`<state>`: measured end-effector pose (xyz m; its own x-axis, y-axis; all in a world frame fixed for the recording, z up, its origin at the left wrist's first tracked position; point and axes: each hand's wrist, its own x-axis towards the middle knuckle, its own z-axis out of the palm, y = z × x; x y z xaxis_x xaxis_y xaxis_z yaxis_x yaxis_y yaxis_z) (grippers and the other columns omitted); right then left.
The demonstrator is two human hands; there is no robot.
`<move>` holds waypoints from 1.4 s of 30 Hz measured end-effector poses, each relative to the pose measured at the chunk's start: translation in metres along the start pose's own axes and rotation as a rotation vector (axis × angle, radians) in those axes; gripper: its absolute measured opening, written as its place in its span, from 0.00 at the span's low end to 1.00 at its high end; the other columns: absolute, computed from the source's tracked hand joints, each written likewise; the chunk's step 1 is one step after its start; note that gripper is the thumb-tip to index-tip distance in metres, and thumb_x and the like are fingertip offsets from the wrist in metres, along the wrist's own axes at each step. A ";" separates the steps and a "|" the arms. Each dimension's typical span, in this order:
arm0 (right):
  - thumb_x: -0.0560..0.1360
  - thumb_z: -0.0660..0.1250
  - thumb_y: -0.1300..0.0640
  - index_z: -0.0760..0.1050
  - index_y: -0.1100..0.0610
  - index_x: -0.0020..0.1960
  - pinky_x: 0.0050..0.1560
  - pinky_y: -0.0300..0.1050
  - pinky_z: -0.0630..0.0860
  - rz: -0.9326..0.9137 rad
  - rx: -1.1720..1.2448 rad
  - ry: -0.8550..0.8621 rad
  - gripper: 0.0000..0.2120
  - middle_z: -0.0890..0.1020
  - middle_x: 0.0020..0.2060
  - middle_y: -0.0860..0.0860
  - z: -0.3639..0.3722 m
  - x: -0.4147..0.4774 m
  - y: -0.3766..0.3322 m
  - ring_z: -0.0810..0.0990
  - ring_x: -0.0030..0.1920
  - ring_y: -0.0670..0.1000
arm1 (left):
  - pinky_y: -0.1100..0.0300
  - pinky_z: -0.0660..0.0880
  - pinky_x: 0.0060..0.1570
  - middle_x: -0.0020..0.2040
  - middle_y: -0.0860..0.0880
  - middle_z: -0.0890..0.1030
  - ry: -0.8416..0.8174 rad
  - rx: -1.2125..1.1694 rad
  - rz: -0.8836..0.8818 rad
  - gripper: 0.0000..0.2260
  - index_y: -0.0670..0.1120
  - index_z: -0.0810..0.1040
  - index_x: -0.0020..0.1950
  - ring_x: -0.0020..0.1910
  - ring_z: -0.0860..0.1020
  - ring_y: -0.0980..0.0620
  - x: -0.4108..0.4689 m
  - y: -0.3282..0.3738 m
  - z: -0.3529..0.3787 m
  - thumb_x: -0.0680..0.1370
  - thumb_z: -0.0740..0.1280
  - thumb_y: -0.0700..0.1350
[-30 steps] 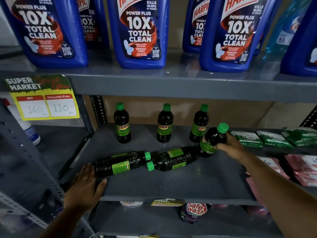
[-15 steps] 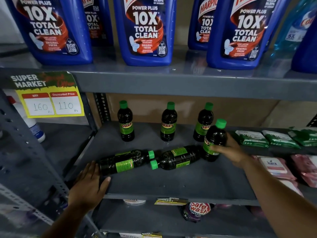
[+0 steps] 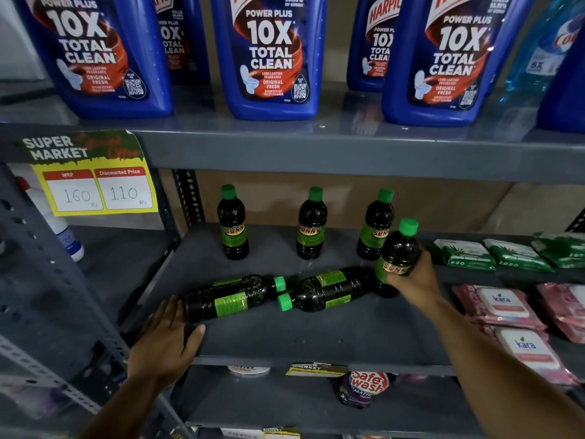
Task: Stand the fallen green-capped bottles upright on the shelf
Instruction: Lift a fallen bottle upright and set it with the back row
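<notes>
Three dark green-capped bottles stand upright at the back of the grey shelf (image 3: pixel 316 340): left (image 3: pixel 232 226), middle (image 3: pixel 311 226), right (image 3: pixel 373 226). A fourth bottle (image 3: pixel 397 251) stands nearly upright in front of the right one, with my right hand (image 3: pixel 414 280) wrapped around its lower body. Two more lie on their sides: one at the left (image 3: pixel 231 299), one in the middle (image 3: pixel 329 289), caps pointing toward each other. My left hand (image 3: pixel 164 340) rests flat on the shelf's front left corner, fingers apart, touching the base of the left fallen bottle.
Large blue toilet-cleaner bottles (image 3: pixel 269 55) fill the shelf above. A yellow price tag (image 3: pixel 91 175) hangs from its edge. Green wipe packs (image 3: pixel 465 253) and pink packs (image 3: pixel 503 307) lie to the right. A grey upright post (image 3: pixel 53 280) stands at the left.
My right hand has tipped the bottle it holds from a steep tilt to nearly upright. My left hand has stayed on the shelf corner.
</notes>
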<state>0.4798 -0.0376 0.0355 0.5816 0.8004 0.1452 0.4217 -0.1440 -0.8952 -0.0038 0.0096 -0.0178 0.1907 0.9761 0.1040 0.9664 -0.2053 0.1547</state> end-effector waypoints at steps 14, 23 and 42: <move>0.60 0.78 0.58 0.68 0.56 0.60 0.50 0.56 0.79 -0.018 -0.021 -0.096 0.32 0.82 0.49 0.54 0.003 -0.009 0.015 0.82 0.50 0.55 | 0.46 0.59 0.74 0.76 0.40 0.63 0.002 -0.013 0.004 0.42 0.40 0.61 0.74 0.76 0.58 0.44 0.000 0.000 0.000 0.73 0.39 0.68; 0.65 0.68 0.52 0.71 0.59 0.60 0.64 0.52 0.66 -0.901 -0.406 0.144 0.25 0.73 0.58 0.59 0.031 -0.058 -0.019 0.70 0.61 0.58 | 0.47 0.59 0.74 0.76 0.40 0.63 0.005 -0.006 0.000 0.41 0.40 0.60 0.74 0.76 0.59 0.43 0.001 -0.001 0.001 0.74 0.40 0.68; 0.71 0.74 0.54 0.62 0.54 0.73 0.69 0.46 0.63 -0.449 -0.196 -0.302 0.35 0.71 0.66 0.53 0.103 -0.058 -0.054 0.68 0.67 0.50 | 0.49 0.57 0.74 0.77 0.41 0.60 0.019 -0.013 0.025 0.41 0.41 0.59 0.75 0.77 0.56 0.46 0.002 -0.005 0.004 0.74 0.38 0.68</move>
<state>0.3518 -0.0166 0.0324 0.1039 0.9344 0.3407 0.7192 0.1660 -0.6747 -0.0080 0.0126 -0.0220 0.2113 0.9692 0.1267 0.9590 -0.2307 0.1647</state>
